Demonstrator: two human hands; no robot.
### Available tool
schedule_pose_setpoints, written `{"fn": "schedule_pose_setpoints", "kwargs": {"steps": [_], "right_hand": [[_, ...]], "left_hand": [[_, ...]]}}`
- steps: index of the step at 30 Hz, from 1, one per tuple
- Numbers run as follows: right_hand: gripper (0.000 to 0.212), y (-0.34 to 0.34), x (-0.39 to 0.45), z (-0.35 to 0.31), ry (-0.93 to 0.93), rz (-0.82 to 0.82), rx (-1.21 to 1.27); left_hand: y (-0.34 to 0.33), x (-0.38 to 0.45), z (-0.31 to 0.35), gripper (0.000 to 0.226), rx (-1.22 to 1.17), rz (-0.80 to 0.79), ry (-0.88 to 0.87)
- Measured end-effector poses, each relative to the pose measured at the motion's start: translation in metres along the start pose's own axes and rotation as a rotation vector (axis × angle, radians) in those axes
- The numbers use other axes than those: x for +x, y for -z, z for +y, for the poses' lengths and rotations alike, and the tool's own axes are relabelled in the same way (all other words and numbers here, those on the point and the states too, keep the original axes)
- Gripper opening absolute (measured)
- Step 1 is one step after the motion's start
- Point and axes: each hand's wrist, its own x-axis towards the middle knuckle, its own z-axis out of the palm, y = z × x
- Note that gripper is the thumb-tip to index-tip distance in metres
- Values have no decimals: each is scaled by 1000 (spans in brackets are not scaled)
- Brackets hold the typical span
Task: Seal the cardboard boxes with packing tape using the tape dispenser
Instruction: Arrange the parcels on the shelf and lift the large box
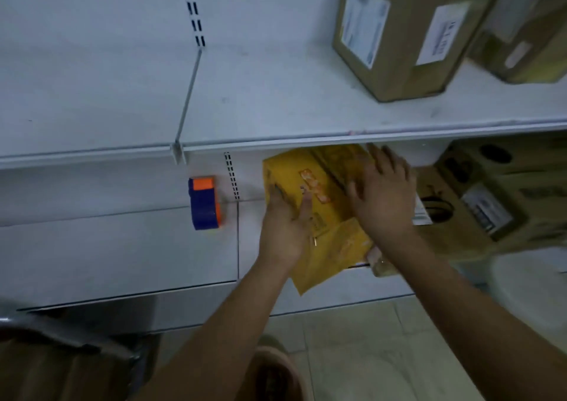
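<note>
From the head camera, one yellow cardboard box (319, 213), matte with orange print and its flaps folded, sits on the lower white metal shelf (122, 247), its corner jutting past the edge. The left hand (285, 226) and right hand (380, 195) both press flat on it, fingers straight, grasping nothing. One blue-and-orange plastic tape dispenser (205, 203) stands well left. Two brown labelled cartons (408, 32) rest above

We press our left hand (283, 229) and right hand (382, 192), fingers flat, on the yellow cardboard box (319, 204) on the lower white metal shelf (122, 247) | blue-and-orange plastic tape dispenser (204, 203) stands well left | brown labelled cardboard boxes (405, 32) on upper shelf (245, 100)
</note>
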Motion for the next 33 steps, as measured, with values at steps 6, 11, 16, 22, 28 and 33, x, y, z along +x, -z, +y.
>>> {"fn": "schedule_pose_setpoints", "kwargs": {"steps": [6, 11, 16, 22, 28, 33], "right_hand": [[54, -20, 20, 70, -393, -331, 428], [54, -11, 9, 80, -409, -424, 505], [46, 9, -30, 85, -442, -480, 613], [56, 46, -101, 52, -477, -457, 699], [83, 71, -181, -15, -519, -359, 795], [53, 77, -234, -69, -666, -335, 1101]], "left_hand": [[-43, -19, -16, 103, -108, -84, 82], [-37, -42, -18, 107, -191, -148, 212], [-38, -81, -14, 105, -359, -250, 469], [5, -140, -9, 91, -375, -236, 324], [94, -227, 3, 75, -172, -247, 141], [154, -284, 16, 83, 89, -177, -184]]}}
